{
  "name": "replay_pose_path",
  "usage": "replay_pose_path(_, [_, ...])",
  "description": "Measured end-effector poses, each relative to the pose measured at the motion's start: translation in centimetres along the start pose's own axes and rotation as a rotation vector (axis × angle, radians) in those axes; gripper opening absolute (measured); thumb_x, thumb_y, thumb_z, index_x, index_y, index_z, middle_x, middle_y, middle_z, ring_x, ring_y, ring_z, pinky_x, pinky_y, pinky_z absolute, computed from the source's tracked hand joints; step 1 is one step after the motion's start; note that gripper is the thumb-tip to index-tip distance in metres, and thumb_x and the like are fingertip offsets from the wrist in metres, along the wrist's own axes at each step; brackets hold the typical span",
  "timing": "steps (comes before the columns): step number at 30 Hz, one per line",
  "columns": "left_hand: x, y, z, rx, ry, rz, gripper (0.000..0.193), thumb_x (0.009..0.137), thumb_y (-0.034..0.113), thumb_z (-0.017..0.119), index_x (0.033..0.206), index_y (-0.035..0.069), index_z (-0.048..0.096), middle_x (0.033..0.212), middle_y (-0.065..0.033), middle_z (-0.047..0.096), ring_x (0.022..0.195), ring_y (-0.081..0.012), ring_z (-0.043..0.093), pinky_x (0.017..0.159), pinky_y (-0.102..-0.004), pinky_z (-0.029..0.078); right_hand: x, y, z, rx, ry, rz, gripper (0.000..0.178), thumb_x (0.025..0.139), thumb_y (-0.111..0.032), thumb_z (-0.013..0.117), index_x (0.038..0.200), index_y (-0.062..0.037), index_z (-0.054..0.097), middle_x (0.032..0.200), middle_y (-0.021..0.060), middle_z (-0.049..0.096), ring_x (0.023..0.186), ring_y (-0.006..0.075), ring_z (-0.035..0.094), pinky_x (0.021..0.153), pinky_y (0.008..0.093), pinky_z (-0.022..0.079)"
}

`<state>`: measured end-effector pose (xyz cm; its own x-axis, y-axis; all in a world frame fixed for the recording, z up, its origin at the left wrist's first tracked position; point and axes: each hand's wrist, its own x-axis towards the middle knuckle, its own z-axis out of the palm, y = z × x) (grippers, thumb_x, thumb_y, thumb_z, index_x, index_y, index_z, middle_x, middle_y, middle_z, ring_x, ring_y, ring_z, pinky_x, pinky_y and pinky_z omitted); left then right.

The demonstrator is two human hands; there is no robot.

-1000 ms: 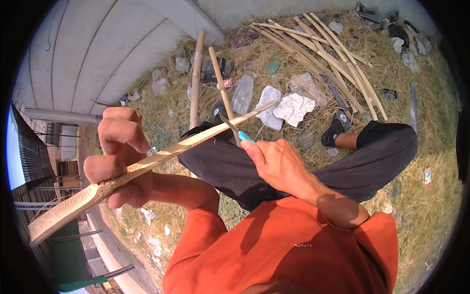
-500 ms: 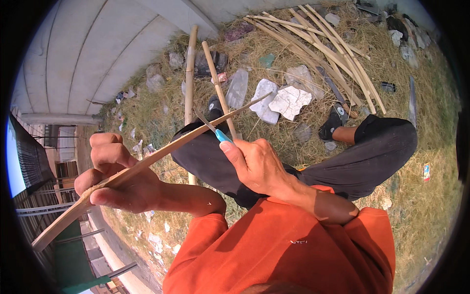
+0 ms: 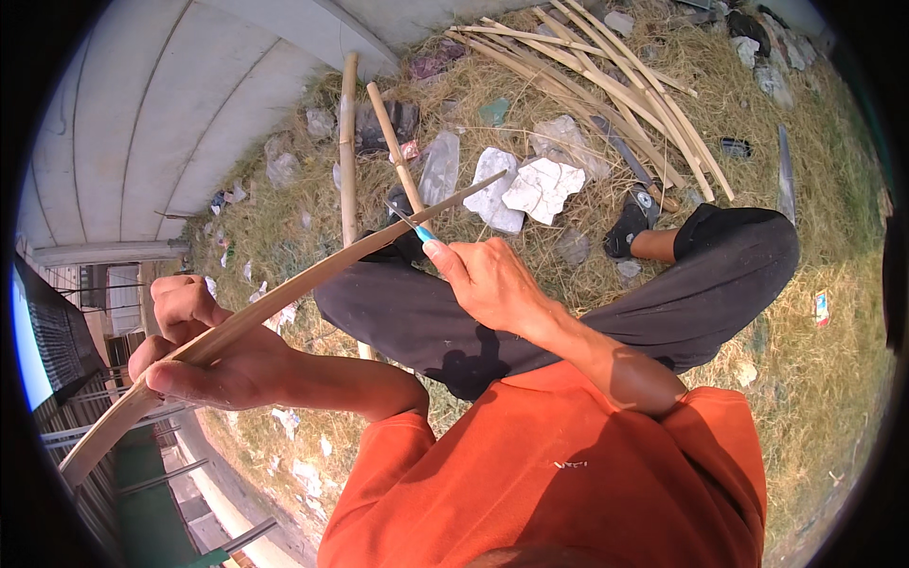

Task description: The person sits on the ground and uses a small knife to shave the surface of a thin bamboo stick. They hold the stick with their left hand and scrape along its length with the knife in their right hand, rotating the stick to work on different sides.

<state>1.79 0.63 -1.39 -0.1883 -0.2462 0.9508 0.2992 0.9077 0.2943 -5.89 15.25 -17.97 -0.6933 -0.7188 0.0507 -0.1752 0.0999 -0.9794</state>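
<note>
A long, pale bamboo strip [image 3: 294, 281] slants across in front of me, from low on the left up to a narrow tip over the stones. My left hand [image 3: 227, 364] grips it near its lower end, thumb pressed along one side and fingers curled behind. In my right hand [image 3: 492, 284] is a small knife [image 3: 423, 233] with a turquoise handle, my thumb lying forward along it. The knife's thin blade crosses the strip's upper part and appears to touch it.
Two bamboo poles [image 3: 348, 151] lie beyond my left knee. White stone slabs [image 3: 543, 189] sit between my feet. A machete [image 3: 625, 151] rests by my right foot, near a pile of split bamboo strips [image 3: 653, 95]. A concrete wall [image 3: 170, 114] rises on the left.
The knife has slid a little up the strip toward its far tip, with my right hand. My left hand keeps its hold. The whole view has shifted slightly.
</note>
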Motion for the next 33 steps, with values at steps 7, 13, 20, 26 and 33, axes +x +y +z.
replay_pose_path(7, [0.9, -0.7, 0.2, 0.002, -0.013, -0.010, 0.039, 0.102, 0.047, 0.034, 0.082, 0.014, 0.026, 0.053, -0.0045, 0.036, 0.060, -0.0152, 0.032, 0.065, -0.0341, 0.031, 2.2, 11.3, -1.3, -0.672, 0.184, -0.003, 0.059, 0.099, -0.042, 0.040, 0.070, 0.0039, 0.063, 0.056, 0.0251, 0.056, 0.059, 0.0448, 0.059, 0.054, 0.0494, 0.048])
replay_pose_path(13, [1.6, -1.9, 0.9, -0.004, 0.100, -0.071, 0.037, 0.102, 0.042, 0.038, 0.083, 0.013, 0.027, 0.054, -0.0052, 0.037, 0.057, -0.0136, 0.031, 0.059, -0.0305, 0.030, 2.4, 4.1, -1.8, -0.226, 0.037, 0.123, 0.060, 0.100, -0.045, 0.038, 0.070, 0.0026, 0.058, 0.056, 0.0212, 0.053, 0.058, 0.0395, 0.055, 0.057, 0.0451, 0.045])
replay_pose_path(20, [5.7, -4.7, 3.2, 0.020, -0.028, -0.258, 0.032, 0.101, 0.037, 0.046, 0.097, 0.006, 0.039, 0.067, -0.0055, 0.055, 0.061, -0.0089, 0.046, 0.058, -0.0242, 0.039, 4.4, -4.2, -2.0, 0.108, 0.024, -0.123, 0.057, 0.099, -0.045, 0.042, 0.073, 0.0042, 0.051, 0.056, 0.0211, 0.048, 0.053, 0.0398, 0.045, 0.055, 0.0450, 0.039])
replay_pose_path(26, [8.5, -5.3, 3.7, -0.074, -0.140, -0.346, 0.029, 0.096, 0.029, 0.058, 0.113, 0.008, 0.047, 0.074, -0.0045, 0.063, 0.069, -0.0088, 0.058, 0.060, -0.0236, 0.045, 4.4, -4.1, -3.9, 0.201, 0.022, -0.046, 0.055, 0.099, -0.048, 0.042, 0.076, 0.0008, 0.053, 0.057, 0.0074, 0.048, 0.053, 0.0169, 0.049, 0.053, 0.0345, 0.039])
replay_pose_path(33, [9.2, -4.9, 2.9, -0.185, -0.226, -0.388, 0.025, 0.094, 0.026, 0.062, 0.109, 0.007, 0.058, 0.075, -0.0053, 0.066, 0.074, -0.0096, 0.061, 0.065, -0.0254, 0.047, 3.2, -3.1, -6.0, 0.241, 0.086, -0.002, 0.053, 0.101, -0.045, 0.040, 0.073, -0.0019, 0.054, 0.053, -0.0006, 0.042, 0.050, 0.0067, 0.039, 0.048, 0.0263, 0.032])
